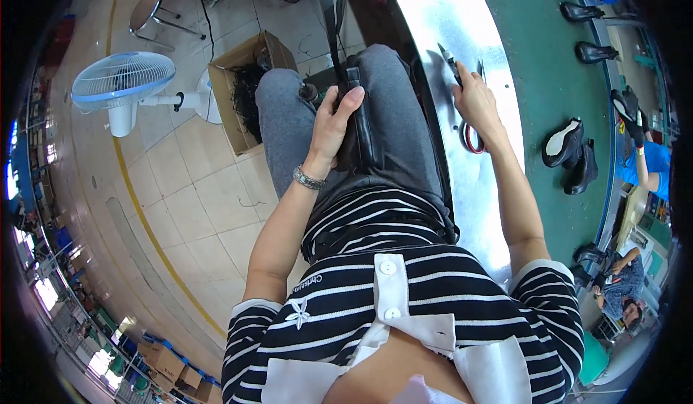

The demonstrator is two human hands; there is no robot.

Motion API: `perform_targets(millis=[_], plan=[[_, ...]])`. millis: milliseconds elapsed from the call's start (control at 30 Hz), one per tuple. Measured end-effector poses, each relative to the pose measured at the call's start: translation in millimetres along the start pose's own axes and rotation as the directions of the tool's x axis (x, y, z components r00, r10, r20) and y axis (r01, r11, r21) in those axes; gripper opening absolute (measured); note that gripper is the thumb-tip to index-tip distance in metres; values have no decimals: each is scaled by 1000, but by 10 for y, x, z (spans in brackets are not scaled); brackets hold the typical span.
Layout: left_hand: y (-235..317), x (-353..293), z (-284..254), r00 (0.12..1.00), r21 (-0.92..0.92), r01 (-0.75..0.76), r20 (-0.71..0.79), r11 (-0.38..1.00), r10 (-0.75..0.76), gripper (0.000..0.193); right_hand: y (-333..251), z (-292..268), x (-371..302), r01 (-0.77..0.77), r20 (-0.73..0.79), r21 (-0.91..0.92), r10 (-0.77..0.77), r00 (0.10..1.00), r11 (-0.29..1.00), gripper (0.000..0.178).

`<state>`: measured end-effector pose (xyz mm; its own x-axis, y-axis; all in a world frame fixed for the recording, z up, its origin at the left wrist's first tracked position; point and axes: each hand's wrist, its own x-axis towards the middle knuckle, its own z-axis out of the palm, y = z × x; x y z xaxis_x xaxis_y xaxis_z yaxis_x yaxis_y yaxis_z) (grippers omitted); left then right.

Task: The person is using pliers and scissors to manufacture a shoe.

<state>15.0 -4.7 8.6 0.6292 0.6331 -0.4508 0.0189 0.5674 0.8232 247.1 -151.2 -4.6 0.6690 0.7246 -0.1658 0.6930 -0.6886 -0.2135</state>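
A black leather item (367, 140), perhaps a shoe or boot, rests on my lap between my thighs. My left hand (336, 121) is closed round its side, with the thumb on top and the other fingers partly hidden. Over the metal bench to the right, my right hand (475, 102) has its fingers closed on a knife-like tool (449, 59) with a dark handle and a pointed metal blade. Scissors with red handles (473, 140) lie on the bench under my right wrist, partly covered by it.
A green conveyor (530, 104) carrying black shoes (570, 151) runs beyond the shiny metal bench (473, 213). On the left stand a cardboard box (234, 119) of black scraps, a blue-and-white fan (124, 83) and a stool (148, 8). Other people work across the conveyor.
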Motion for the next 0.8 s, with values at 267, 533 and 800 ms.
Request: perform_targets(millis=[267,533,800], plan=[[-124,-245,-163,982,53,-183,-35,982,185,37,-368,6,-651,431,113,646,-637,763,630,100],[502,-197,0,938,-517,252,338,818,-76,63,-586,-175,-1252,-57,124,985,-440,889,163,91],[259,-117,-130,971,189,-234,7,954,237,67,-15,-484,-770,126,-163,981,281,946,147,63]])
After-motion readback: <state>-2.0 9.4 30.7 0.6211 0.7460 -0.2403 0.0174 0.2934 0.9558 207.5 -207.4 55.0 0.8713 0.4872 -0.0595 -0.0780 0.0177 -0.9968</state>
